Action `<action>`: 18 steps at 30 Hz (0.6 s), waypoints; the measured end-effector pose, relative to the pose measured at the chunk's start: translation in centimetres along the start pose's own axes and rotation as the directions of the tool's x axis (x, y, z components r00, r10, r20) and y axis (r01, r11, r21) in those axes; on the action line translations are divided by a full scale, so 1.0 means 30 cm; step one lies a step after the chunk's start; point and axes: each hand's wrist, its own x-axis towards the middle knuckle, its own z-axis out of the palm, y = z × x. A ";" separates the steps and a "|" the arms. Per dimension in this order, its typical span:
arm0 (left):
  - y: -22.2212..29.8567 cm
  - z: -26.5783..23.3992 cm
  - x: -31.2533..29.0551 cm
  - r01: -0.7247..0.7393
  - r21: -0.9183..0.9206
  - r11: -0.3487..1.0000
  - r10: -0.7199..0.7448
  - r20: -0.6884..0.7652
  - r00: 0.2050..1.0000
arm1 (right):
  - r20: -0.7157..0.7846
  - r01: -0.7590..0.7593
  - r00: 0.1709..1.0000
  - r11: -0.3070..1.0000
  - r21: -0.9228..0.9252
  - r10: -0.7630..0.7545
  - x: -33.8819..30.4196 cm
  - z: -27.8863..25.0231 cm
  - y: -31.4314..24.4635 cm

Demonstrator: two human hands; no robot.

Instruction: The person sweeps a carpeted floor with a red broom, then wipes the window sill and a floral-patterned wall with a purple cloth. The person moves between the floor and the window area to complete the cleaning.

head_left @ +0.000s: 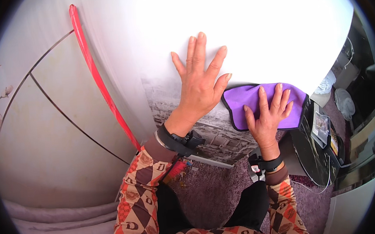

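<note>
Your left hand [200, 84] is flat on the big white panel [250, 23] in front of you. All its fingers are spread wide and the palm presses on the panel. It holds nothing. It sits near the lower edge of the panel, where a grey picture of city buildings [205, 133] is printed.

Your right hand [268, 112] is open too. Its fingers are spread and lie flat on a purple cloth [246, 98]. The hand presses the cloth against the panel and does not pinch it. The cloth has a dark edge all around. It sits at the lower right corner of the panel, just beside your left hand. The little finger of your left hand is right at the top left edge of the cloth.

Both wrists wear a black band [178, 141]. Your sleeves [142, 192] have orange, brown and cream diamond shapes.

A red strip [97, 79] runs down the left edge of the panel. Left of it is a pale wall [47, 138] with thin dark lines.

Right of the cloth stands a shiny black thing [316, 152], touching the corner of the cloth. You cannot tell what it is. Below your hands is a fuzzy purple-grey carpet [209, 193].
</note>
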 end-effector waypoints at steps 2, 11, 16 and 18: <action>-0.007 -0.001 0.007 0.017 -0.009 1.000 -0.017 0.007 1.000 | 0.010 0.037 0.999 0.999 0.016 -0.038 0.052 -0.005 -0.002; -0.097 -0.039 0.034 0.112 -0.063 0.992 -0.117 -0.074 0.990 | 0.047 0.103 0.993 0.992 0.070 -0.106 0.175 0.031 -0.144; -0.129 -0.035 -0.054 0.143 0.012 0.990 -0.143 0.019 0.990 | 0.100 0.115 0.987 0.985 0.130 -0.129 0.043 0.128 -0.176; -0.140 -0.050 -0.045 0.148 0.031 0.988 -0.149 0.022 0.989 | 0.095 0.148 0.982 0.976 0.162 -0.165 0.112 0.113 -0.194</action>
